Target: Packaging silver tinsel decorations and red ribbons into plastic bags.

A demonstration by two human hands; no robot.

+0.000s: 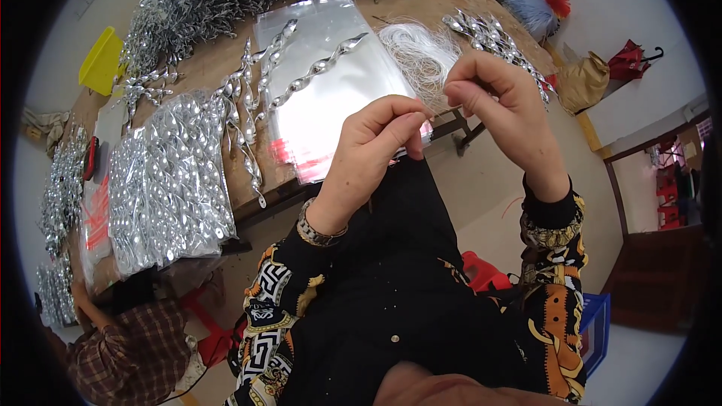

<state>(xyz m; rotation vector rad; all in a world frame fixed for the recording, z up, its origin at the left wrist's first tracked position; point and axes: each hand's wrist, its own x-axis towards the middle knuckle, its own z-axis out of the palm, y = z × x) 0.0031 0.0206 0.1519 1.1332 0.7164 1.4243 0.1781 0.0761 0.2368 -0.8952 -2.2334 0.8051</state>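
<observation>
Pinching thin white thread (438,101) between left hand (376,146) and right hand (500,101) fingertips, above clear bags (323,83), thread bundle (417,53) nearby.

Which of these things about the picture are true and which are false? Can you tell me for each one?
1. Both hands pinch with their fingers above the table edge. True: the left hand and right hand each pinch something too thin to make out, perhaps a thread.
2. A silver twisted ornament lies on a stack of clear plastic bags. True.
3. The bundle of white strings lies on the floor. False: it lies on the wooden table.
4. The tray at the table's far left is red. False: the yellow tray is yellow.
5. The left wrist is bare. False: it wears a bracelet.
</observation>
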